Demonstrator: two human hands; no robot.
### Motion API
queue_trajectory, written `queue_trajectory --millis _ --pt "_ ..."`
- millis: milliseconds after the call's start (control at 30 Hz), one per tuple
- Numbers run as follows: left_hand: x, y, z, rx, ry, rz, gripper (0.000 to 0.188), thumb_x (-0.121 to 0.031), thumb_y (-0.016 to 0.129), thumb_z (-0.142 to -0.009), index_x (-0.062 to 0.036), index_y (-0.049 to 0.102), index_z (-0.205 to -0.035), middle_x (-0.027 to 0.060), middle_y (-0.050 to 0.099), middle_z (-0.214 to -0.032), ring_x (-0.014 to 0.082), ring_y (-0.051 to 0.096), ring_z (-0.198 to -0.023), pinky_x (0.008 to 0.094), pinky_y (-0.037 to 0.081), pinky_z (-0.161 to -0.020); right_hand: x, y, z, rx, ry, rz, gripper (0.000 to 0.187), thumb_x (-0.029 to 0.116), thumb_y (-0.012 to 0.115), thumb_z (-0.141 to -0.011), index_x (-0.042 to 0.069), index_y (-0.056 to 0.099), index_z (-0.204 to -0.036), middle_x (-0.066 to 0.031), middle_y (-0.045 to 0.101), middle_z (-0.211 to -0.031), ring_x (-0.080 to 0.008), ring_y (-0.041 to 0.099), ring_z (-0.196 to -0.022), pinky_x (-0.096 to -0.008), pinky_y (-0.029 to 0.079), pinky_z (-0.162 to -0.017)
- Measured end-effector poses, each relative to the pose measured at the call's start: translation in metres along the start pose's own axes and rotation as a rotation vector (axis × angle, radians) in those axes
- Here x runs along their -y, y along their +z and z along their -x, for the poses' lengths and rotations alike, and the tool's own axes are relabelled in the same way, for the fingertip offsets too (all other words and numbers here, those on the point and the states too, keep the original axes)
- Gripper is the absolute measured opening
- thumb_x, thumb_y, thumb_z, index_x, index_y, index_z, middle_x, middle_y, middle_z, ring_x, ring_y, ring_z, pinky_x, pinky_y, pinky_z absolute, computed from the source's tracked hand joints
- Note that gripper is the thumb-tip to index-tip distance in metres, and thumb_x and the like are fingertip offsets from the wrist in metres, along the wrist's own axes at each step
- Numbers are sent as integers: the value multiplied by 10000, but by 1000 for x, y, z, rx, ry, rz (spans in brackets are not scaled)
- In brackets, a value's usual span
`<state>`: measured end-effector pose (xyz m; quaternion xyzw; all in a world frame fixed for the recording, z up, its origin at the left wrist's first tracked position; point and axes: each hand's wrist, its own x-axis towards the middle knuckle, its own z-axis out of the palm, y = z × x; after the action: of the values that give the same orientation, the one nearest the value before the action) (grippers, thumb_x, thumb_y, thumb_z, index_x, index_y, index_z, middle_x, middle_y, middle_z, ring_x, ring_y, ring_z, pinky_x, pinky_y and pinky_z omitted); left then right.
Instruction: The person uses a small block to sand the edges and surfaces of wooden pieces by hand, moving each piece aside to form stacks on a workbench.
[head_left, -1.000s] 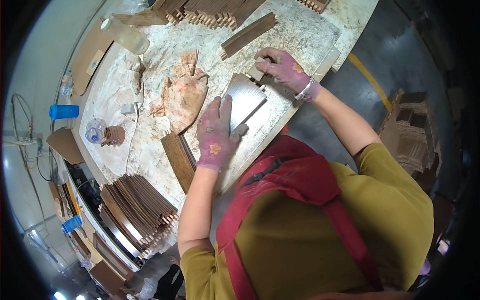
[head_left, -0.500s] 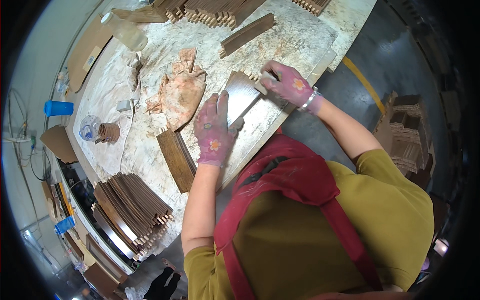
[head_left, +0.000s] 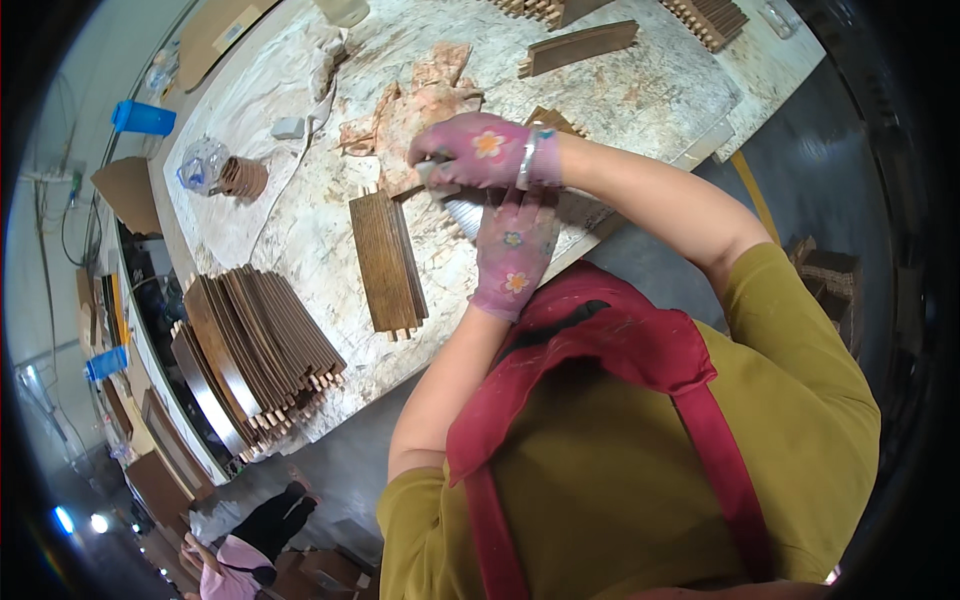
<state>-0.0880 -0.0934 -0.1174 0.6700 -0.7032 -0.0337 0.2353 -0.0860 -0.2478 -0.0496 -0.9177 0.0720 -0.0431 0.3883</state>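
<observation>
My right hand point(head_left: 475, 150), in a pink flowered glove, is closed on a small pale grey block point(head_left: 436, 180). It presses the block near the left end of a dark brown wooden slat point(head_left: 464, 214). My left hand point(head_left: 515, 250), gloved alike, lies on that slat with fingers stretched out, partly hidden beneath my right wrist. The slat's other end point(head_left: 557, 121) shows beyond my right forearm. To the left lies another brown slat point(head_left: 385, 262) with pale dowels at its ends. A stained, crumpled cloth point(head_left: 415, 105) sits just beyond my right hand.
Dowelled slats point(head_left: 260, 345) stand stacked at the table's near left. A single slat point(head_left: 580, 48) and more stacks point(head_left: 705, 20) lie at the far side. Left are a clear plastic container point(head_left: 203, 165), another grey block point(head_left: 288, 128) and a blue cup point(head_left: 143, 118). A person point(head_left: 245, 560) is at lower left.
My right hand has swept the block leftward along the slat from its right end, crossing over my left hand. The left hand stays on the slat. The whole view has shifted.
</observation>
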Motion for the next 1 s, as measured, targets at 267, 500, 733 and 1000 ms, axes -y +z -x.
queue_trajectory --millis 267,500,733,1000 --pt "-4 -1 -5 -52 -22 -10 405 -225 612 -855 -74 591 -1230 108 542 -1317 303 453 -1280 516 333 -1062 -18 -12 0 138 37 52 269 303 562 -900 85 631 -1042 -131 664 -862 -283 644 -795 -388 495 -750" --pt "-10 -8 -11 -121 -11 50 432 -193 621 -846 -72 579 -1259 96 515 -1366 299 405 -1336 507 295 -1107 -78 -101 68 146 238 426 349 362 590 -913 95 616 -1138 -129 664 -1054 -318 655 -924 -398 518 -829" --pt "-17 11 -3 -167 -114 -166 398 -300 589 -875 -121 615 -1229 94 557 -1305 286 488 -1236 501 328 -1061 -4 -26 22 225 -300 -86 327 334 582 -920 46 617 -1071 -127 640 -940 -289 647 -875 -395 503 -788" --pt "-23 21 3 -101 -273 -27 304 -287 605 -859 -148 661 -1124 57 633 -1173 251 575 -1104 488 393 -953 14 14 -6 477 -644 242 193 150 604 -791 121 611 -981 -78 565 -788 -283 604 -731 -395 481 -658"
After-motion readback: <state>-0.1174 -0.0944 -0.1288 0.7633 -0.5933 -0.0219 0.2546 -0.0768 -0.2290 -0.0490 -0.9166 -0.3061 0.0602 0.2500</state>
